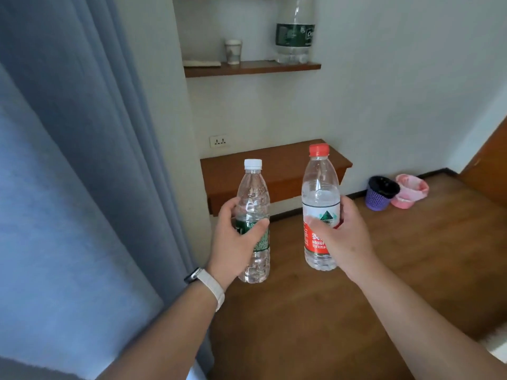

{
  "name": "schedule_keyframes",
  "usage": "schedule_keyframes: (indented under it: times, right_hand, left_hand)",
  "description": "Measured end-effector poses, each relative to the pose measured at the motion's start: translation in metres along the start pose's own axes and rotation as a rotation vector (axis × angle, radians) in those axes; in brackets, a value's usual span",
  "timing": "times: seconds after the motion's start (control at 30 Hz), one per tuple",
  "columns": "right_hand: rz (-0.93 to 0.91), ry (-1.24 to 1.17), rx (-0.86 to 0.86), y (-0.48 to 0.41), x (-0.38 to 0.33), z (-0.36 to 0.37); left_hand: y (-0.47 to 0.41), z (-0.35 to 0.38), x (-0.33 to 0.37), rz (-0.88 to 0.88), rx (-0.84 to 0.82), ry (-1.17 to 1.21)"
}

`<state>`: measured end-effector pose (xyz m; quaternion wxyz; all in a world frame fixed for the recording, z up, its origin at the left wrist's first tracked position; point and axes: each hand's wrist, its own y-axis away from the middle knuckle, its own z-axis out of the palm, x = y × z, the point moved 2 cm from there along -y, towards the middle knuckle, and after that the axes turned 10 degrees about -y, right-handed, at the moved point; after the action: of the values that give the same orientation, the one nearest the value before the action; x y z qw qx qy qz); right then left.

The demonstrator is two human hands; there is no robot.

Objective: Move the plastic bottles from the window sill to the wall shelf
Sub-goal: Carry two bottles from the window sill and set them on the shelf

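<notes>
**Q:** What do you hold, and how is each grip set?

**A:** Your left hand [233,242] is wrapped around the label band of the white-capped bottle [253,220], thumb across the front and fingers behind. Your right hand [340,237] is wrapped the same way around the red-capped bottle [319,204]. Both bottles stand upright, caps on, apart from each other and raised over the wooden floor [356,297]. A mid-body hold probably keeps each bottle balanced and leaves its base free for setting down.

**Q:** Where do you take them?

**A:** Two wooden surfaces lie ahead in the alcove. The lower shelf [227,176] is nearer and bare where visible, with a wall socket [219,141] just above it. The upper shelf [252,68] is farther and higher; it carries a large bottle [295,31] at its right end, a paper cup [233,52] and a flat folded item at its left. Which one is the intended wall shelf cannot be determined.

**Q:** What limits placement?

**A:** On the upper shelf, the free space appears to lie between cup and large bottle. Set bases flat before loosening either hold.
</notes>
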<state>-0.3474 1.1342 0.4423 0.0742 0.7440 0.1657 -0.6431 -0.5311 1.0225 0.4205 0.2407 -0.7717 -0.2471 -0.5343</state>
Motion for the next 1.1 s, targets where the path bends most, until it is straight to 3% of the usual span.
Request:
schedule_keyframes:
  times: [0.43,1.1]
  right_hand:
    - [0.072,-0.04,0.091,-0.071,0.038,-0.023]
    - [0.07,-0.046,0.11,-0.326,0.073,-0.13]
  left_hand:
    - [-0.076,0.044,0.0,-0.003,-0.093,-0.102]
    - [-0.284,0.219,0.068,0.039,-0.068,-0.223]
